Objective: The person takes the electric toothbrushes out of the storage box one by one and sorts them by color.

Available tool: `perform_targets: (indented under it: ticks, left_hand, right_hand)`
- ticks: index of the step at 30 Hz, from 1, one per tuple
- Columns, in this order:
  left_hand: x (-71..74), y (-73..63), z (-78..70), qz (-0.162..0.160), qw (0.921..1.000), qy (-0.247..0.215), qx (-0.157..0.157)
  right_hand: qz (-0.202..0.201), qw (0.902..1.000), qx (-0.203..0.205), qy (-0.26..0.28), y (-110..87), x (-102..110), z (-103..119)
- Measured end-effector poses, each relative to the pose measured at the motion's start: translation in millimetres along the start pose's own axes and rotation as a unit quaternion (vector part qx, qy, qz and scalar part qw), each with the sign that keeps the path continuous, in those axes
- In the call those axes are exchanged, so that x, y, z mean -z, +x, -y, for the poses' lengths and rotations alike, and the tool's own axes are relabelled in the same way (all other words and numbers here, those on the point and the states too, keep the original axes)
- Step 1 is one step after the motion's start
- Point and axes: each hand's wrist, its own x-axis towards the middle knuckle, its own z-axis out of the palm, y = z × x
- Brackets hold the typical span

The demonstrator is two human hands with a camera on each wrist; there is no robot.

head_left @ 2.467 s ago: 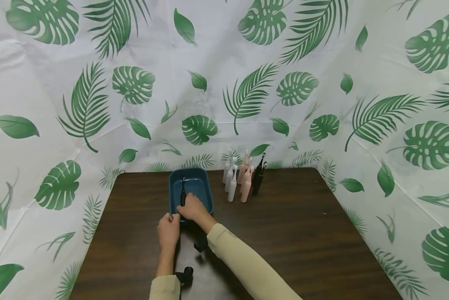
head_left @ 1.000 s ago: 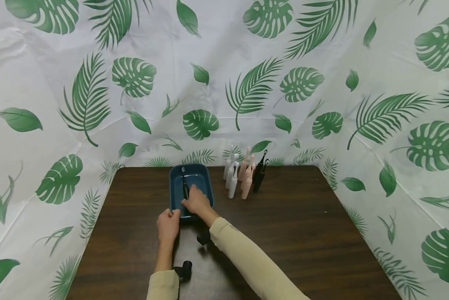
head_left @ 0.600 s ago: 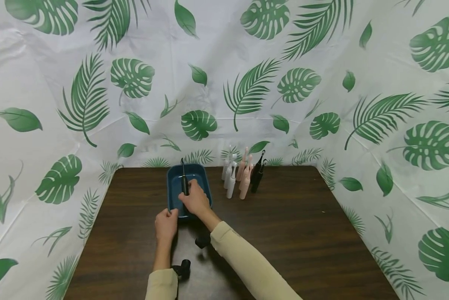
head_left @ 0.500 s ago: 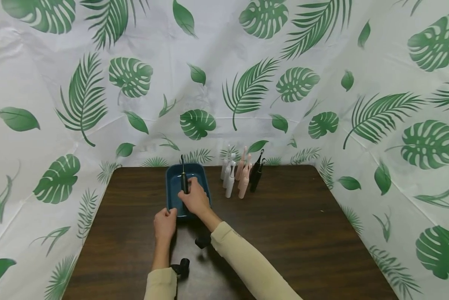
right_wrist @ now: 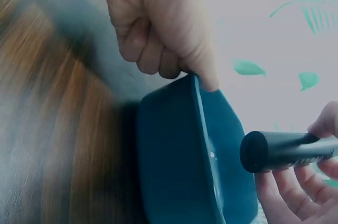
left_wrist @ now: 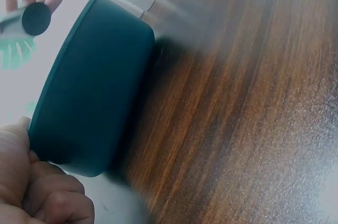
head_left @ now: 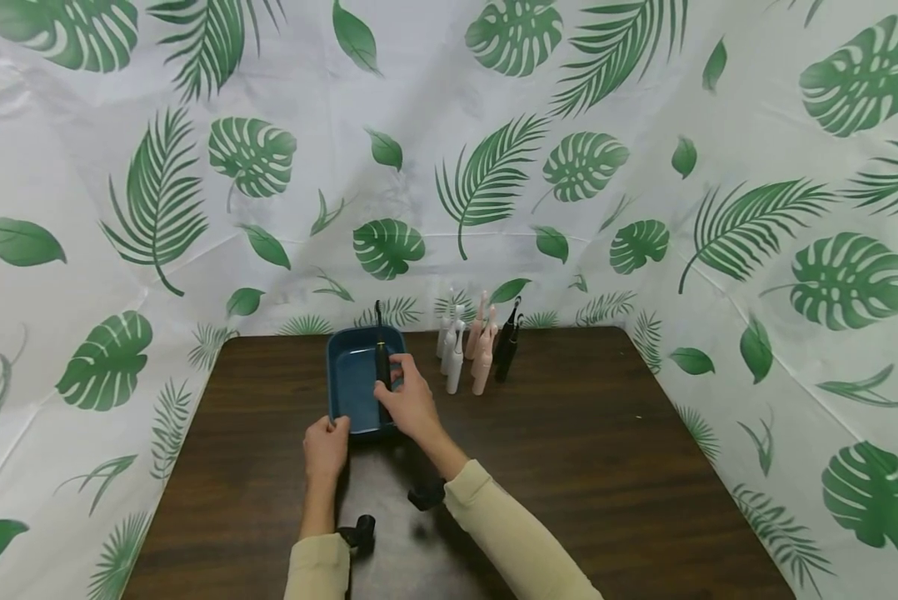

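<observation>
My right hand [head_left: 411, 400] holds a black electric toothbrush [head_left: 382, 367] by its handle, brush head up, above the right side of a dark blue tray [head_left: 332, 375]. In the right wrist view the round base of the toothbrush [right_wrist: 259, 151] is raised clear of the tray's rim [right_wrist: 203, 129]. My left hand [head_left: 325, 450] pinches the tray's near left corner. Seen from the left wrist, the left hand [left_wrist: 42, 192] has its thumb over the rim and its fingers curled below. Nothing else shows inside the tray.
Right of the tray stand upright electric toothbrushes: several white [head_left: 455, 367], several pink [head_left: 482, 367] and two black [head_left: 506, 350]. They are close together near the back of the brown wooden table [head_left: 569, 467]. A leaf-printed sheet [head_left: 419, 167] hangs behind the table.
The right hand has lifted the black toothbrush from the tray, tipped it more upright and shifted it right. The left hand keeps its grip on the tray's corner.
</observation>
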Motion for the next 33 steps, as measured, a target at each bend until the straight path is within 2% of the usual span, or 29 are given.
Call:
perform_targets:
  ticks: [6,9,13,16,23,29,33]
  left_hand:
    - [-3.4,7.0,9.6,0.008,0.9999,-0.007,0.007]
    - [-3.6,6.3,6.9,0.013,0.9998,-0.005,0.011]
    - [-2.8,3.6,2.2,0.012,0.9999,-0.003,0.004]
    - [-1.0,0.7,-1.4,0.012,0.9999,0.0,-0.001]
    - [-0.7,0.0,-3.0,0.018,0.9998,-0.006,0.011]
    - [-1.4,4.0,2.2,0.035,0.9992,0.0,0.019]
    - [-2.2,5.9,3.1,0.035,0.999,0.001,0.028]
  right_hand:
    - [-0.001,0.9989,0.042,-0.022,-12.5,16.8,-9.7]
    - [-0.011,0.998,0.056,-0.025,-19.3,25.1,-17.4]
    - [-0.025,0.9968,0.075,0.001,-27.3,37.3,-27.2]
    - [-0.037,0.996,0.079,0.019,-32.3,47.0,-34.7]
    - [-0.081,0.9928,0.08,0.036,-36.9,73.0,-53.2]
    - [-0.128,0.9881,0.084,0.018,-43.4,96.0,-67.4]
    - [-0.146,0.9862,0.075,0.02,-45.2,109.3,-79.4]
